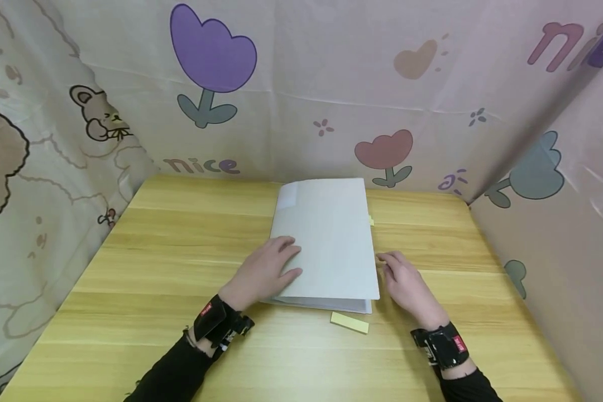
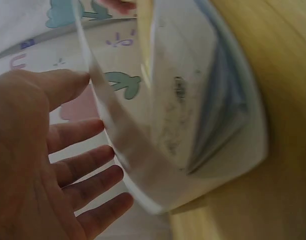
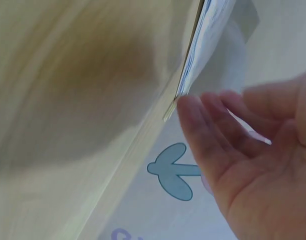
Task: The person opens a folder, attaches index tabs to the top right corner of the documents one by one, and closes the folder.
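A white folder (image 1: pixel 326 240) lies on the table, its cover (image 2: pixel 125 135) bowed up off the pages beneath. Inside, the left wrist view catches a white sheet (image 2: pixel 180 100) with small printed marks and bluish layers behind it. My left hand (image 1: pixel 261 271) rests on the left side of the cover, fingers spread and fingertips against it. Beside the folder's right edge is my right hand (image 1: pixel 407 285), its fingers loosely bent. In the right wrist view those fingertips are right at the page edges (image 3: pixel 193 60), holding nothing visible.
A yellow paper strip (image 1: pixel 349 322) lies just in front of the folder. A small yellow tab (image 1: pixel 371 221) sticks out from the folder's right side. The wooden table (image 1: pixel 181 234) meets printed cloth (image 1: pixel 291 67) at the back and both sides.
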A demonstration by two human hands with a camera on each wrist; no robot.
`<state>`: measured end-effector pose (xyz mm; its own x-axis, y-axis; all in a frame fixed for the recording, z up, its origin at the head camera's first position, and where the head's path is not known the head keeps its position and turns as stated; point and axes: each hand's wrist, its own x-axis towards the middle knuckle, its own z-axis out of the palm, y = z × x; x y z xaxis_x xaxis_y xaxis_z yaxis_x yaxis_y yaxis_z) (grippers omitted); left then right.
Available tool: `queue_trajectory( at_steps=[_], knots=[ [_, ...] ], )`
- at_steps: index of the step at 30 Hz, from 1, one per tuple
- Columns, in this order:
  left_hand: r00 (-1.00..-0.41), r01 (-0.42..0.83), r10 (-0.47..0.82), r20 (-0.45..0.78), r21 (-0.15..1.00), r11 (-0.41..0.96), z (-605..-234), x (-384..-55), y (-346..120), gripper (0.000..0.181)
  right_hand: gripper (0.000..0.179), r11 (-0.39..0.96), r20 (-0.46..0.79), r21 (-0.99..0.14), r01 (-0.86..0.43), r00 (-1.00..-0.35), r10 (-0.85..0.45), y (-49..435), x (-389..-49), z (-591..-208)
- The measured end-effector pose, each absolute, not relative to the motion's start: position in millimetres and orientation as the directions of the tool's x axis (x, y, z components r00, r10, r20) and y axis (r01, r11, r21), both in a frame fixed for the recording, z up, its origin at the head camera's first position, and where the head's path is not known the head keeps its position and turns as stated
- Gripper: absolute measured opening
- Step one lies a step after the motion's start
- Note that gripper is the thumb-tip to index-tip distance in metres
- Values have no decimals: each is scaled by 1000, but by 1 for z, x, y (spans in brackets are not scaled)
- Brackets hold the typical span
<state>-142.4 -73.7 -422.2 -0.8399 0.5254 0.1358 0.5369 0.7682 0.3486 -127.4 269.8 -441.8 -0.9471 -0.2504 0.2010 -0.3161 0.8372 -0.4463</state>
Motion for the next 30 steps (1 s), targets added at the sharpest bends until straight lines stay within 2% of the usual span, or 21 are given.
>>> queue_trajectory(
  at_steps=[6, 13, 19, 30],
  knots=[
    [-826, 556, 556, 92, 298, 776, -437, -144, -68, 58, 37, 812, 191, -503, -295, -955, -229, 262, -129, -441],
    [-830, 547, 557, 30, 233, 804, -439, -141, -61, 60, 45, 809, 136, -393, -437, -898, -419, 254, -130, -446],
    [-822, 561, 569, -5, 159, 812, -442, -133, -58, 60, 40, 808, 99, -356, -469, -879, -466, 253, -125, -452],
    [-829, 555, 560, 18, 165, 816, -443, -123, -61, 59, 38, 791, 73, -384, -477, -869, -489, 252, -125, -448]
  ],
)
